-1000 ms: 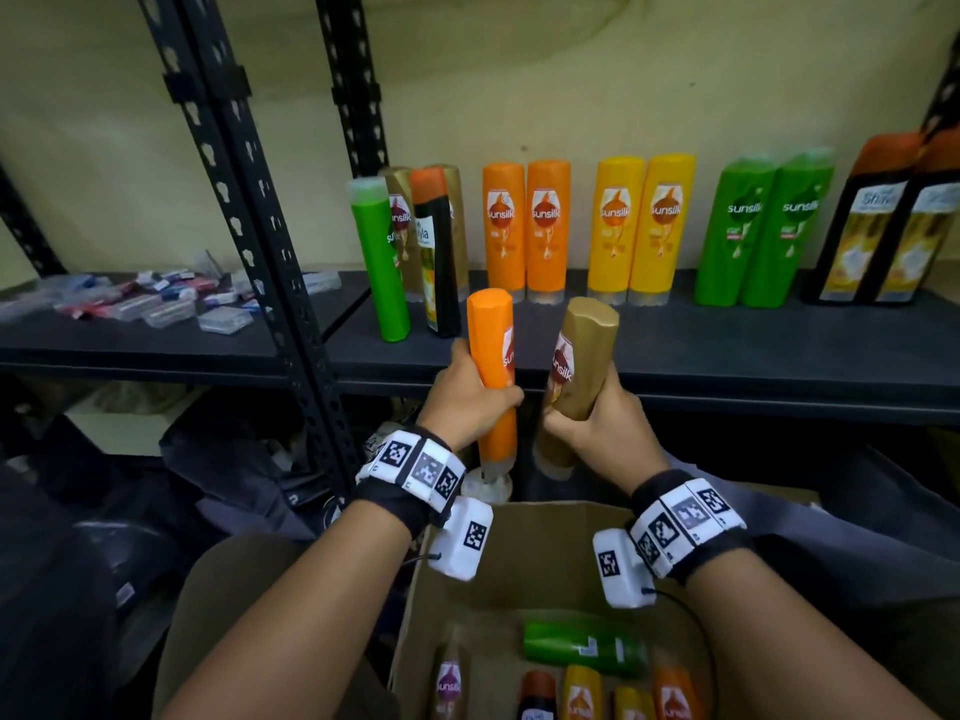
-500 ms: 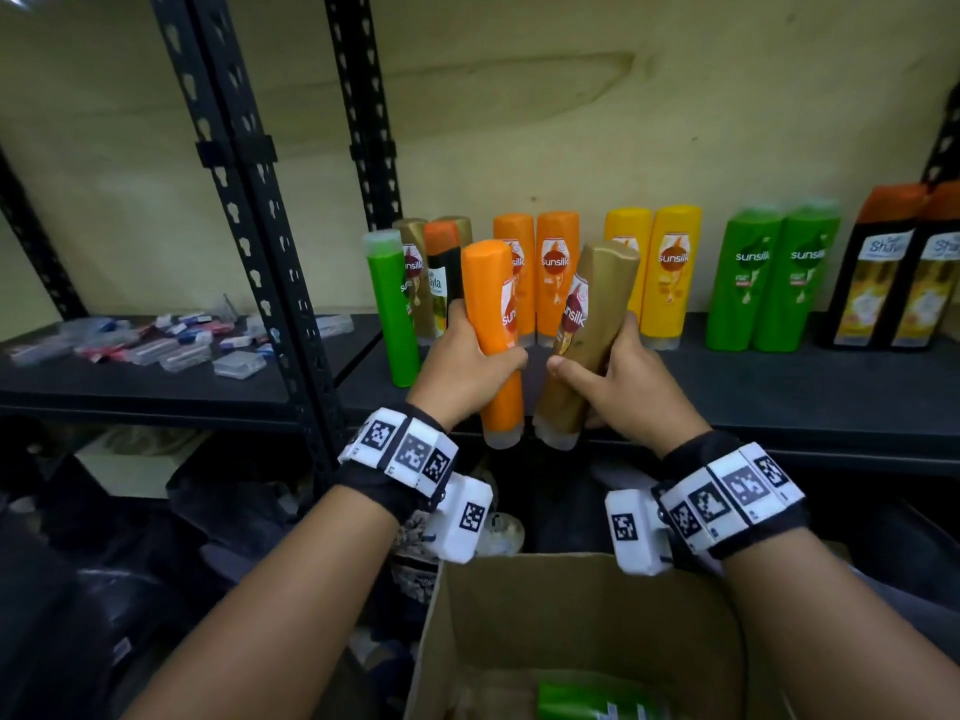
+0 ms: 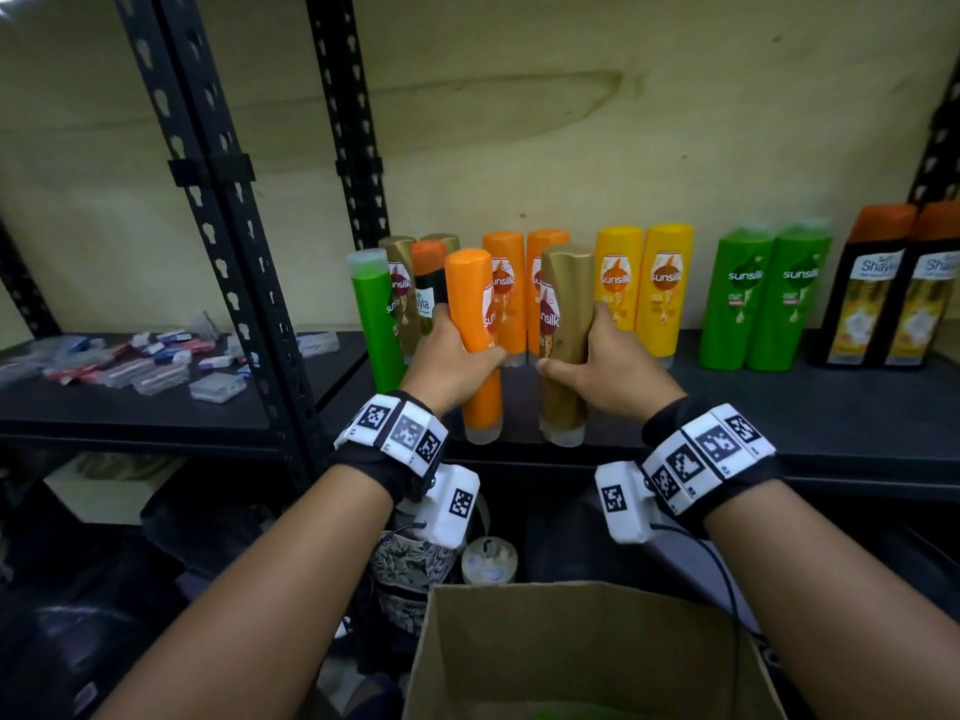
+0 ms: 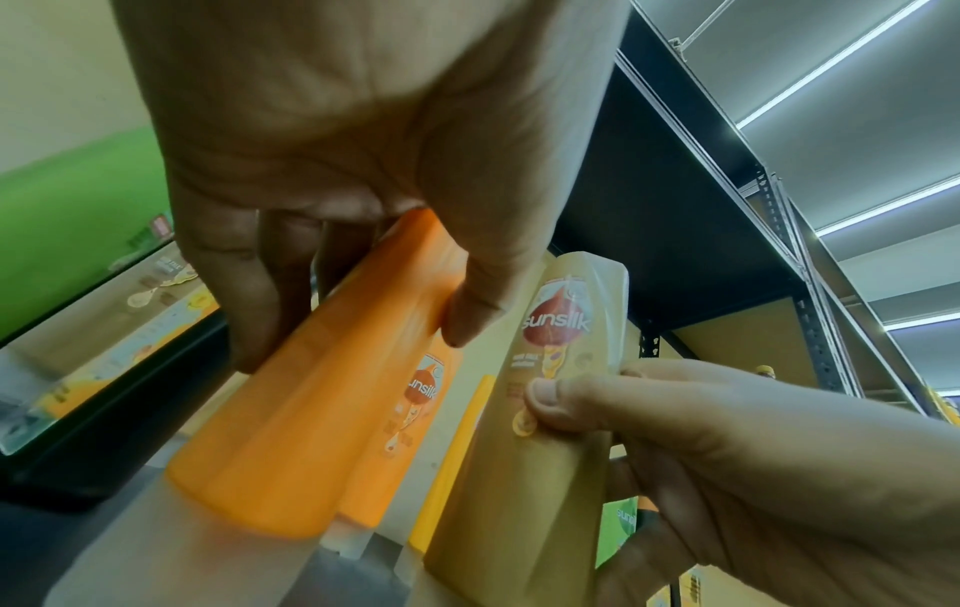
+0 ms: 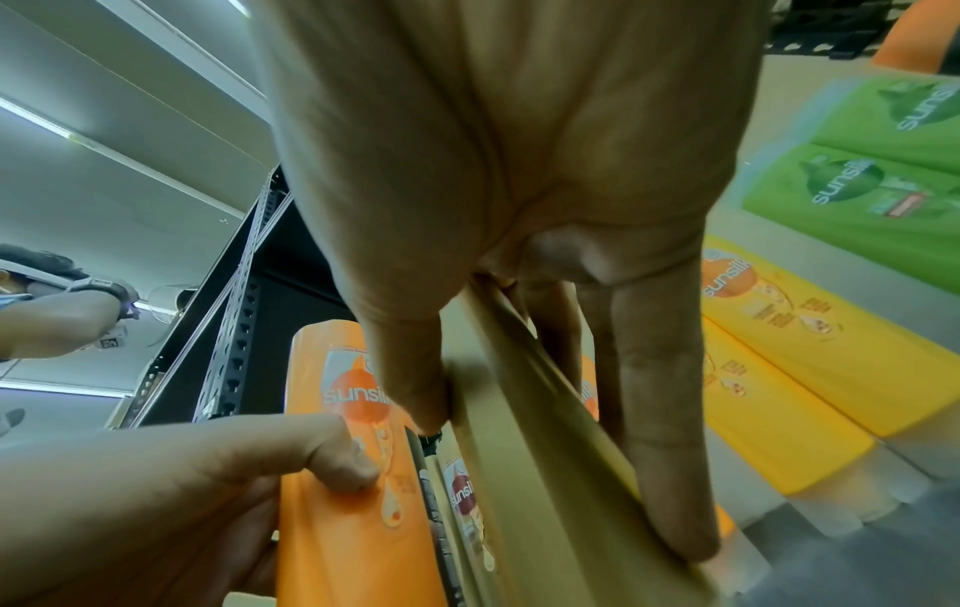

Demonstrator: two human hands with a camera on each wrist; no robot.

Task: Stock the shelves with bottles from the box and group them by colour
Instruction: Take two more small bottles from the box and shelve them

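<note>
My left hand [image 3: 457, 356] grips an orange Sunsilk bottle [image 3: 475, 335] upright, cap down, just over the front part of the dark shelf [image 3: 779, 407]. Beside it my right hand [image 3: 597, 361] grips a gold Sunsilk bottle [image 3: 563, 324] the same way. Both show in the left wrist view, orange bottle [image 4: 311, 410] and gold bottle [image 4: 535, 431], and in the right wrist view, orange bottle [image 5: 343, 472] and gold bottle [image 5: 545, 472]. Behind them stand two orange bottles [image 3: 506, 298], two yellow ones [image 3: 644, 288], two green ones [image 3: 763, 298] and two black ones [image 3: 888, 288].
At the shelf's left end a mixed cluster stands: a green bottle [image 3: 374, 314], gold ones [image 3: 397, 283] and a black one with an orange cap [image 3: 428, 288]. A black upright post [image 3: 234, 283] rises left of it. The cardboard box [image 3: 571, 646] sits below, near me. Small packets [image 3: 156, 361] lie on the left shelf.
Both hands have lifted the orange and gold bottles from above the box up to the shelf front and set them more upright. The box has dropped low in view.
</note>
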